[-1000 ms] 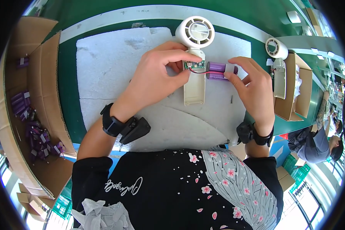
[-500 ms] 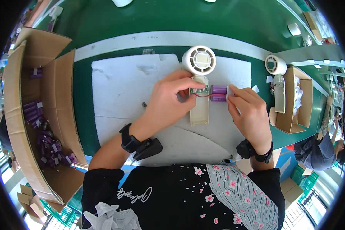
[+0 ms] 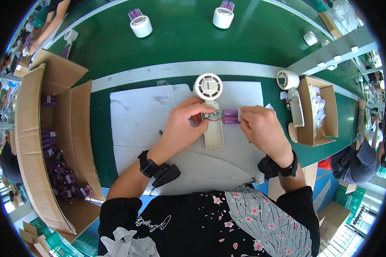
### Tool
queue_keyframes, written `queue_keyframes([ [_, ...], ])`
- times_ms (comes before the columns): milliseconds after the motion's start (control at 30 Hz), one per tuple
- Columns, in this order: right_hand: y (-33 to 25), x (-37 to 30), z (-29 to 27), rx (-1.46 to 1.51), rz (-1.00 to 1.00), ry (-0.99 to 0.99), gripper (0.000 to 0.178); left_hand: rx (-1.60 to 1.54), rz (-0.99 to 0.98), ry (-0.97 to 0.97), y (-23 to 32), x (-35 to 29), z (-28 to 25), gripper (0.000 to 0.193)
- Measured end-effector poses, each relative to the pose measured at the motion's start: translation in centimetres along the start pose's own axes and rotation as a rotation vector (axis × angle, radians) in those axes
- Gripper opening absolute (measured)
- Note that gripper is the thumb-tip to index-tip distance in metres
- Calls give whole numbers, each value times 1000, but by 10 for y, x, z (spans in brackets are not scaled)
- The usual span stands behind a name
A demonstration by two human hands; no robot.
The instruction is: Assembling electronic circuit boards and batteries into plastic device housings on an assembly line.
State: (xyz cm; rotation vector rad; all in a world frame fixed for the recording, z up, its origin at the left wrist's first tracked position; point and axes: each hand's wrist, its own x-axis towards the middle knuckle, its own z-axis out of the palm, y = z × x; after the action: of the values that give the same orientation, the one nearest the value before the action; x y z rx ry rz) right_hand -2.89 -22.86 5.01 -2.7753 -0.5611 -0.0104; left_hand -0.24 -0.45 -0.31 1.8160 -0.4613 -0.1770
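Observation:
A white handheld fan [image 3: 208, 87] lies on the foam sheet, its handle shell [image 3: 214, 136] uncovered and pointing toward me. My left hand [image 3: 180, 124] holds the upper handle, with thumb and forefinger at the small green circuit board [image 3: 210, 114]. Right of the handle lies a purple battery pack [image 3: 231, 116], joined to the board by a red wire [image 3: 218, 118]. The fingers of my right hand [image 3: 263, 128] are closed on the pack's right end, where a white piece [image 3: 240, 115] shows. The fingertips partly hide that end.
A tall carton [image 3: 79, 141] with purple battery packs stands at left. At right, a smaller carton [image 3: 305, 115] holds white pieces, with another open fan [image 3: 288, 80] beside it. Beyond the white strip [image 3: 158, 70], fan heads [image 3: 140, 26] stand on the green surface. Another person's arm [image 3: 51, 28] reaches in at far left.
The view has shifted, bringing more of the far green surface and its fan heads into sight. Both hands keep their places at the handle and the battery pack, the right fingers more tightly curled.

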Motion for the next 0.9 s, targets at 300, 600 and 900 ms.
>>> queue_keyframes([
  [300,1,-10,11,114,-25,212,6,-77,54,6,-1,4,2,27],
  [600,6,-3,6,133,-78,32,13,-81,75,35,-3,2,7,25],
  [900,68,22,-27,-23,365,438,21,-120,74,45,-6,3,4,25],
])
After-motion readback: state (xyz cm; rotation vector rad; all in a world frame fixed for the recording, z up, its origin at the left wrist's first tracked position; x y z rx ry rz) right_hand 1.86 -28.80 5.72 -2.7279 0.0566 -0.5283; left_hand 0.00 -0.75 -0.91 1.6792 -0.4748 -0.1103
